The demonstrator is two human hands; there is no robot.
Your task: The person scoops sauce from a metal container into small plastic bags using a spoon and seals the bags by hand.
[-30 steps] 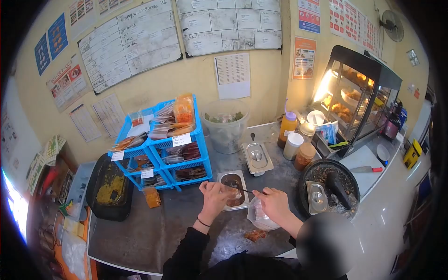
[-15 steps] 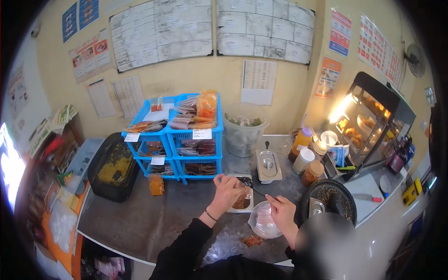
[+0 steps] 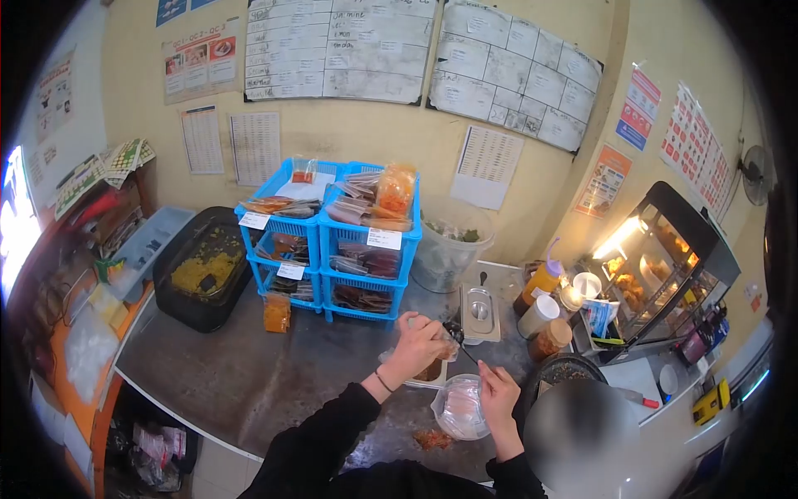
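My left hand (image 3: 418, 348) is closed, pinching what looks like a small clear plastic bag (image 3: 450, 350) over a metal tray of brown food (image 3: 431, 372). In my right hand (image 3: 499, 397) is the thin handle of a dark spoon (image 3: 468, 355). The spoon's dark bowl end is at the bag, close to my left fingers; whether it is inside the bag I cannot tell. Just below the spoon, beside my right hand, stands a round bowl (image 3: 440, 407) with clear plastic packaging in it. Reddish food scraps (image 3: 432, 439) lie on the metal table near that bowl.
Stacked blue baskets (image 3: 312, 241) hold flat sachets. Behind the tray are a plastic bucket (image 3: 449, 258) with leaves and a lidded steel container (image 3: 479, 313). Bottles (image 3: 539, 287), a stone mortar (image 3: 540, 378) and a lit food warmer (image 3: 657, 266) stand right; a black pan (image 3: 204, 312) left.
The camera view has shifted and turned slightly. Both hands stay over the tray and bowl, with the spoon still held and its dark end still close to my left fingers.
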